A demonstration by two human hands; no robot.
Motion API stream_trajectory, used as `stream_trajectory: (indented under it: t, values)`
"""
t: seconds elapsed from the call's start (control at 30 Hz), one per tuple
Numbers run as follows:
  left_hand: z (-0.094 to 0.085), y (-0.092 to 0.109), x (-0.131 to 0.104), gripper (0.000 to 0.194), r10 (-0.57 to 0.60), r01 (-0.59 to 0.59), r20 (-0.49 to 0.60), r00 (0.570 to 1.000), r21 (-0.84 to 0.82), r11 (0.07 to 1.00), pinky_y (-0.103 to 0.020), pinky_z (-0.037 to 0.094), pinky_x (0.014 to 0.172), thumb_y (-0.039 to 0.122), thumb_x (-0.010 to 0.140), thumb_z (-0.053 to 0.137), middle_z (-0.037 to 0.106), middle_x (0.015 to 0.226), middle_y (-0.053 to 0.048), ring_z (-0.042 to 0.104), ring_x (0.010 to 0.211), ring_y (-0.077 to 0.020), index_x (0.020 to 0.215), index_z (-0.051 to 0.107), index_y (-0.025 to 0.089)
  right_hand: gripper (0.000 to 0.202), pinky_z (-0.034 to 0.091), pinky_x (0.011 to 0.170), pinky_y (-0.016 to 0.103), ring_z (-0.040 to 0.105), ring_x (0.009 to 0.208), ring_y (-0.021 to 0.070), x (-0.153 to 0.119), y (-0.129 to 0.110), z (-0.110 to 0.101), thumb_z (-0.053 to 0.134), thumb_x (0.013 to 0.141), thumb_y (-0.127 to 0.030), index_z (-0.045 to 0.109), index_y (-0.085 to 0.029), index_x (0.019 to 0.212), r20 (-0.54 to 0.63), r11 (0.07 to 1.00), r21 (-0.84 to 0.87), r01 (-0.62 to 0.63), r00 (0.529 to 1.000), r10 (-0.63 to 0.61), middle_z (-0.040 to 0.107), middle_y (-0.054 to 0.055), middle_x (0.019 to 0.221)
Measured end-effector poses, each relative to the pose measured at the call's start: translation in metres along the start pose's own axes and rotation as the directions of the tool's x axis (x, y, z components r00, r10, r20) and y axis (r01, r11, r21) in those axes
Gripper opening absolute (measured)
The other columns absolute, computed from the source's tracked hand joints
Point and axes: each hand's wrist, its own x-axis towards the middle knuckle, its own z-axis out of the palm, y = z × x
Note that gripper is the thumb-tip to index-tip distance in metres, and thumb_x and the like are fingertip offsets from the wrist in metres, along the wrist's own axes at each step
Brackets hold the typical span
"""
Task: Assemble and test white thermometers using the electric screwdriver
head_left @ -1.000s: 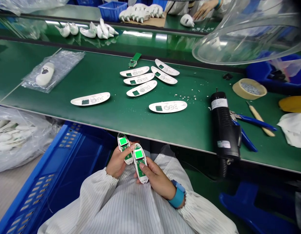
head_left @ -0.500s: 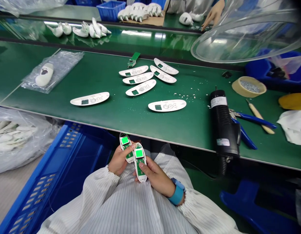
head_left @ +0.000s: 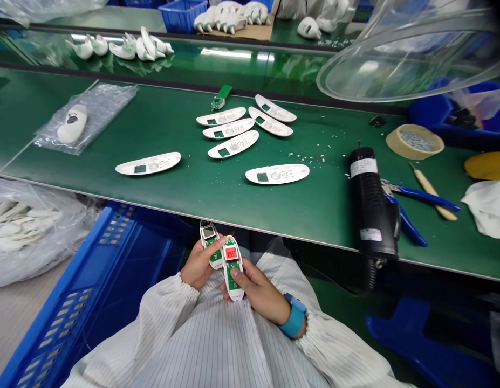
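Note:
My left hand [head_left: 198,264] is closed on a white device half [head_left: 210,233] with a green circuit board and an unlit grey display. Beside it, my right hand [head_left: 258,288] grips a second device half [head_left: 232,277], whose display glows red with dark digits; the thumb lies on its green board. The two devices touch or nearly touch over my lap, below the table edge. Several white oval covers lie on the green table [head_left: 185,202], one at the left [head_left: 148,164] and one nearer the middle [head_left: 277,174].
A black electric screwdriver [head_left: 369,205], blue-handled pliers [head_left: 427,198] and a bowl of screws [head_left: 415,141] are at the right. A clear plastic dome [head_left: 395,70] overhangs the back right. A blue crate [head_left: 67,318] and a bag of white parts [head_left: 27,231] stand at the left.
The right device's display has gone from green to red with digits, and the left one's from green to unlit. White parts on the conveyor have shifted left. A person's hand at the back has left view.

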Motion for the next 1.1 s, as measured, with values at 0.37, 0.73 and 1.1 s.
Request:
stream_trajectory:
  t: [0.37, 0.73, 1.1]
  values:
    - [-0.0007, -0.0038, -0.0003, 0.029, -0.009, 0.009, 0.007, 1.000, -0.005, 1.000, -0.027, 0.045, 0.068, 0.032, 0.064, 0.070, 0.062, 0.073, -0.002, 0.059, 0.070, -0.0144, 0.083, 0.058, 0.014, 0.054, 0.046, 0.059, 0.026, 0.059, 0.062, 0.0127, -0.0006, -0.0019, -0.0002, 0.057, 0.073, -0.055, 0.042, -0.016, 0.108, 0.017, 1.000, 0.021, -0.009, 1.000, 0.009, 0.060, 0.002, 0.073]
    - [0.0022, -0.0045, -0.0021, 0.032, -0.051, 0.051, 0.000, 0.999, 0.023, 0.998, -0.026, 0.046, 0.067, 0.034, 0.066, 0.069, 0.064, 0.078, -0.006, 0.061, 0.073, -0.0163, 0.086, 0.061, 0.011, 0.058, 0.046, 0.059, 0.025, 0.060, 0.062, 0.0133, -0.0008, -0.0033, 0.0020, 0.058, 0.071, -0.054, 0.043, -0.015, 0.112, 0.038, 0.999, 0.039, -0.013, 0.999, 0.012, 0.060, 0.001, 0.069]
    - [-0.0004, -0.0074, 0.0003, 0.030, -0.045, 0.045, 0.031, 0.998, 0.024, 0.999, -0.028, 0.046, 0.071, 0.034, 0.069, 0.067, 0.062, 0.079, -0.006, 0.058, 0.071, -0.0143, 0.087, 0.061, 0.011, 0.053, 0.045, 0.058, 0.023, 0.059, 0.061, 0.0117, -0.0025, -0.0066, 0.0034, 0.059, 0.073, -0.051, 0.044, -0.013, 0.106, 0.041, 1.000, 0.027, 0.004, 0.999, -0.005, 0.060, 0.002, 0.069]
